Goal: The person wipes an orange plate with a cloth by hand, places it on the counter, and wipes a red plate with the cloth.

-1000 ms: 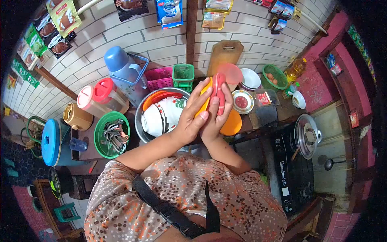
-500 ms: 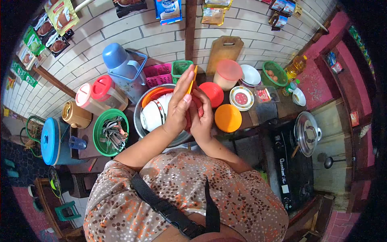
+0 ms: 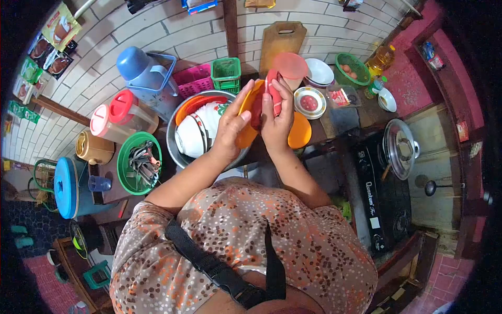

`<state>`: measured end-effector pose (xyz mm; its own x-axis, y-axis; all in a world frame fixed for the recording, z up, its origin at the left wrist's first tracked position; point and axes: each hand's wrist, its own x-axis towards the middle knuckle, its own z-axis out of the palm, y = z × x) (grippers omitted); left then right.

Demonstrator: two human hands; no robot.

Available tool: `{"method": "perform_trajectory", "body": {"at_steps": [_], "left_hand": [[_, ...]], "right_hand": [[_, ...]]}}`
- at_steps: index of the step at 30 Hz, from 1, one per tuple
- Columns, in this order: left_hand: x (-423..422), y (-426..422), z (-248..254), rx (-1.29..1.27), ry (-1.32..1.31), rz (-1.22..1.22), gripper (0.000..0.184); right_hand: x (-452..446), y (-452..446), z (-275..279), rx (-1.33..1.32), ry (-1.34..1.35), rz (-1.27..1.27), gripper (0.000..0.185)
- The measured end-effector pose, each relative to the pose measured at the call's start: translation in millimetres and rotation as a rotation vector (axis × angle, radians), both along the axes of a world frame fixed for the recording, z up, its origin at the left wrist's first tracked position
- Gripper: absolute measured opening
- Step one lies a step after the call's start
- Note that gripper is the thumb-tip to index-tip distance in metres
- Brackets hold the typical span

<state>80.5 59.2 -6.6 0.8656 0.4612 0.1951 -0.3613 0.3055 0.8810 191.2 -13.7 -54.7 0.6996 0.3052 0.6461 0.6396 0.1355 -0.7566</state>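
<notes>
An orange plate [image 3: 247, 137] stands on edge between my hands. My left hand [image 3: 230, 133] grips it from the left. Folded in my right hand [image 3: 277, 123] is a red cloth [image 3: 273, 86] with white on it, pressed against the plate's right side. Below and left of my hands, a metal basin [image 3: 171, 140] holds white bowls [image 3: 191, 137] and an orange dish [image 3: 189, 109]. Right of my right hand, another orange plate [image 3: 299, 130] lies on the table beside a white plate with a red pattern [image 3: 309, 102].
A green basket of cutlery [image 3: 121, 167], lidded pitchers [image 3: 125, 107] and a blue thermos [image 3: 144, 78] stand left. Behind are a red-lidded container [image 3: 290, 65], a cutting board [image 3: 282, 44] and a basket of eggs [image 3: 353, 68]. A black stove [image 3: 374, 196] with a lidded pan [image 3: 400, 149] is right.
The orange plate has turned, showing more of its face. My right hand has moved up and right with the red cloth. The view has shifted slightly.
</notes>
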Motion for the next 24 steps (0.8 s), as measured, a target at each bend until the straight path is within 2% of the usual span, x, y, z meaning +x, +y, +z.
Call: {"method": "perform_trajectory", "body": {"at_steps": [2,4,5,6,8,9,10,12,13,18,20,21,24], "left_hand": [[1.1,-1.3,2.2,-0.074,-0.033,-0.018,0.08],[-0.3,2.0,5.7,-0.14,0.022,-0.028,0.096],[0.7,3.0,1.2,-0.126,-0.018,-0.017,0.088],[0.9,4.6,1.2,-0.13,-0.017,-0.016,0.088],[2.8,4.2,1.6,0.003,0.025,0.038,0.071],[5.5,1.5,-2.3,0.02,-0.021,0.114,0.056],[7.1,3.8,-7.9,0.019,-0.021,0.114,0.056],[7.1,11.6,-16.5,0.818,0.086,0.384,0.057],[8.4,6.3,-17.3,0.862,0.109,0.475,0.058],[8.1,21.7,-55.2,0.864,0.207,0.481,0.051],[12.7,12.8,-80.3,0.719,0.359,0.332,0.05],[18.0,11.1,-103.1,0.824,0.328,0.348,0.043],[26.6,-8.8,-140.7,0.68,0.434,0.202,0.04]], "right_hand": [[1.8,-8.6,-4.4,-0.021,0.005,0.004,0.036],[0.4,-14.9,-5.8,-0.033,0.025,0.008,0.035],[2.1,-19.0,-5.8,-0.034,-0.011,-0.012,0.035],[4.0,-23.6,-3.8,-0.038,-0.01,-0.012,0.035],[9.9,-36.7,1.0,-0.087,-0.106,-0.018,0.035],[12.6,-43.9,8.2,-0.133,-0.128,-0.031,0.034],[16.0,-51.0,8.7,-0.134,-0.128,-0.032,0.034],[22.5,-62.6,9.4,-0.238,-0.129,-0.012,0.033],[24.7,-67.0,11.2,-0.234,-0.092,-0.014,0.036],[24.1,-64.0,15.6,-0.46,-0.13,0.01,0.045],[30.7,-73.7,-1.9,-0.568,-0.048,0.007,0.045],[35.7,-80.0,-17.6,-0.592,-0.015,0.0,0.045],[42.8,-100.5,-39.1,-0.733,0.045,-0.007,0.043]]}}
